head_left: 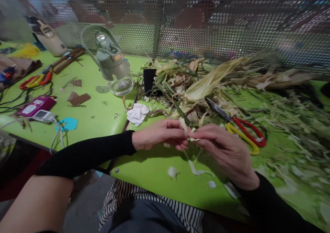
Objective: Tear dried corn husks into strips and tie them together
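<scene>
My left hand (165,134) and my right hand (221,145) meet above the front of the green table. Both are closed in a pinch on a pale corn husk strip (183,124), whose end sticks up between the fingers. Thin husk strands (194,169) show below the hands. Just beyond my right hand lie scissors (238,123) with one red and one yellow handle, their blades pointing away to the left. A heap of dry corn husks (203,85) spreads behind both hands. Parts of the held strip are hidden by my fingers.
A clear water bottle (116,67) with a grey-green lid stands left of the husks, behind a crumpled tissue (137,114). A dark phone-like slab (149,82) leans by the heap. More scissors (38,80) and a purple device (37,105) with cables lie left. Perforated metal screen (144,19) closes the back.
</scene>
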A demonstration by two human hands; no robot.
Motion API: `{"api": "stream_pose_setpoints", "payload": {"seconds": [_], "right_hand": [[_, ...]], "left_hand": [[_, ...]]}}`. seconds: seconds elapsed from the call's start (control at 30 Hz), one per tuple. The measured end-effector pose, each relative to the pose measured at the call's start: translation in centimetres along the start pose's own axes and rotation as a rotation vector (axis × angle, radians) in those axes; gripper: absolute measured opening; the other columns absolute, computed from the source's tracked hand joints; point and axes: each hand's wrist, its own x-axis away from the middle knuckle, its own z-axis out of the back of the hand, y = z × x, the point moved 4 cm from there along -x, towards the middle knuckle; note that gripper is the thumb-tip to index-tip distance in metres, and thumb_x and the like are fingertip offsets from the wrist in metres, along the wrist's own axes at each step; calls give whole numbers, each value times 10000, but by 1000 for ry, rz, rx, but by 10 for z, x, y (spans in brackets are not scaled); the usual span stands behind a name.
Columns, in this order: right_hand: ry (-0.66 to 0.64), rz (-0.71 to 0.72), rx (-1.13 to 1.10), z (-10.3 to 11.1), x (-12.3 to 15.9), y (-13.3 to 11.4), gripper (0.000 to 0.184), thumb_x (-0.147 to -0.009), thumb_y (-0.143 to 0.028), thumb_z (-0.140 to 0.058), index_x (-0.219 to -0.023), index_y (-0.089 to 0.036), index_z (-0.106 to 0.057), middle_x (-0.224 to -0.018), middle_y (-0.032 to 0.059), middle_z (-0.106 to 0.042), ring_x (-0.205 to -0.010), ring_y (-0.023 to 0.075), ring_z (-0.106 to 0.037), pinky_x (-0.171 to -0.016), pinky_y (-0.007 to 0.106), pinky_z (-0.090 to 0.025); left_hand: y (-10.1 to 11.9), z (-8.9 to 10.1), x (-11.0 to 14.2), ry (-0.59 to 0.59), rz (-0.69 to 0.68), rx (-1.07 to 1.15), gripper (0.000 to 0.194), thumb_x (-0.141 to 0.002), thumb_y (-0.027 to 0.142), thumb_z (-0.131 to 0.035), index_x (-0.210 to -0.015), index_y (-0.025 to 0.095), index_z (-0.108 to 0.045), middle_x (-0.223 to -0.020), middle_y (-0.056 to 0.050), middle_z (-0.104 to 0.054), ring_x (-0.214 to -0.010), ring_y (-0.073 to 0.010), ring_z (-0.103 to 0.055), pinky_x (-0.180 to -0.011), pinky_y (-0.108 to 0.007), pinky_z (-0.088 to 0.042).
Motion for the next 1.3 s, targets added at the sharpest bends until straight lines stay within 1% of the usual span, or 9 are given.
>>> {"api": "stream_pose_setpoints", "payload": {"seconds": [0.1,0.27,0.43,0.53,0.67,0.83,1.03,1.17,1.3], "right_hand": [[-25,-18,23,0,-2,1,91,-946,-288,-657,-930,-273,-745,-822,13,-752,-705,152,-702,-596,257,-551],[5,-70,71,-2,-1,3,96,-909,-294,-697,-821,-257,-700,-761,10,-726,-671,168,-688,-577,281,-546],[42,-59,229,-2,-1,-1,91,-914,-233,-672,-827,-244,-651,-744,5,-696,-640,159,-655,-568,283,-525],[57,-43,306,-3,0,-4,87,-920,-223,-660,-839,-245,-636,-763,15,-699,-666,176,-661,-590,304,-535],[106,-57,349,-2,3,-6,38,-915,-217,-678,-926,-243,-653,-811,19,-716,-651,167,-665,-551,291,-521],[99,1,388,-2,2,-7,79,-929,-197,-667,-994,-241,-672,-870,30,-752,-732,184,-709,-651,315,-568],[114,26,378,-1,2,-10,135,-916,-170,-676,-1002,-272,-697,-896,18,-776,-769,194,-729,-693,326,-589],[107,-56,302,-1,3,-7,107,-939,-199,-642,-996,-270,-698,-885,17,-760,-756,186,-718,-667,318,-587],[114,-100,262,-1,4,-1,117,-925,-205,-654,-1029,-248,-685,-936,32,-730,-714,158,-687,-585,276,-559]], "left_hand": [[3,1,1,31,-66,-124,135,-852,225,-694,-816,133,-601,-720,-2,-680,-645,-68,-634,-688,-222,-506],[6,0,4,111,-151,-305,184,-860,280,-692,-820,139,-582,-677,38,-605,-609,-48,-552,-611,-189,-422],[6,0,3,138,-192,-284,97,-868,212,-640,-884,132,-588,-764,18,-622,-664,-52,-549,-673,-209,-441],[5,1,1,140,-213,-293,106,-838,171,-657,-923,132,-606,-802,11,-626,-701,-59,-555,-701,-214,-445],[4,2,0,103,-229,-269,135,-823,105,-640,-952,135,-614,-905,-26,-673,-824,-91,-625,-830,-264,-495],[2,3,-2,81,-216,-246,70,-881,165,-625,-941,130,-613,-916,-35,-681,-852,-101,-641,-826,-279,-513],[3,0,0,63,-208,-154,210,-810,225,-748,-941,137,-609,-897,-7,-667,-817,-92,-642,-840,-292,-525],[3,-1,1,85,-195,-156,255,-807,300,-770,-898,133,-599,-847,2,-665,-753,-82,-632,-781,-273,-521],[2,2,0,110,-223,-126,230,-835,298,-742,-938,140,-612,-801,1,-667,-746,-93,-640,-762,-276,-542]]}}
